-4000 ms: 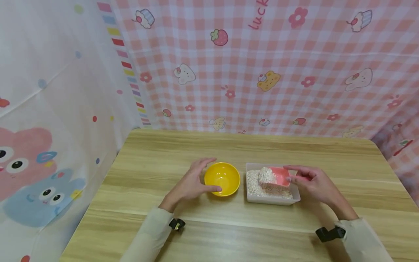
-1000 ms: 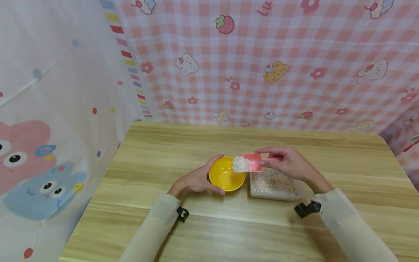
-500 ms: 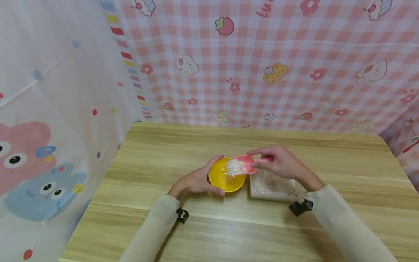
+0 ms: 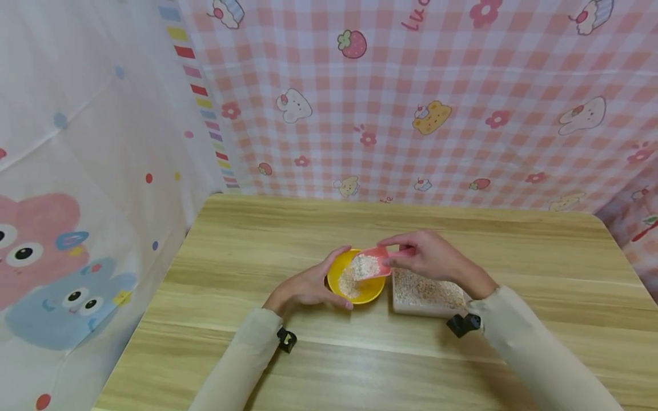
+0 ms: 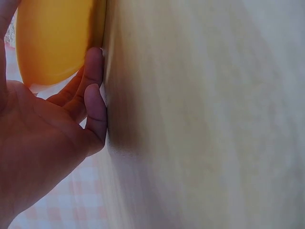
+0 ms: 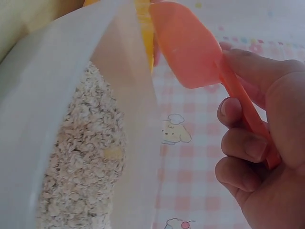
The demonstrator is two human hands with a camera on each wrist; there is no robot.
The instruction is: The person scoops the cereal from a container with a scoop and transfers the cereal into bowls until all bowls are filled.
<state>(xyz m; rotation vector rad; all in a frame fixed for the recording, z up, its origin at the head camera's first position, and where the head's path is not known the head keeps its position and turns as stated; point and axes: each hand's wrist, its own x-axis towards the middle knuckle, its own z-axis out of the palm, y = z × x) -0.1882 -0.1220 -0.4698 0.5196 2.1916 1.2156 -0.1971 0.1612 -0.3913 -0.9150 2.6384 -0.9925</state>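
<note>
So on the far left there's the left hand (image 4: 308, 283) wrapped round the side of a yellow bowl (image 4: 372, 290), thumb on the near side, fingers round the far side. The bowl sits on the worktop (image 4: 329, 365) and looks like light, stiff plastic, kinda slick I'd guess, so holding it low on the outside wall makes sense. Some oat-like flakes (image 4: 348, 283) are in it. Next, over the bowl's right half, is a pink scoop (image 4: 383, 269) with more flakes on it. Probably light and rigid too; the handle's the spot to grab, since tilting it spills loose dry stuff easily. Then there's a whitish tub (image 4: 428, 310) of flakes, looks thin-walled, and above it the right hand (image 4: 434, 257), fingers curled snugly round the scoop's handle.
</note>
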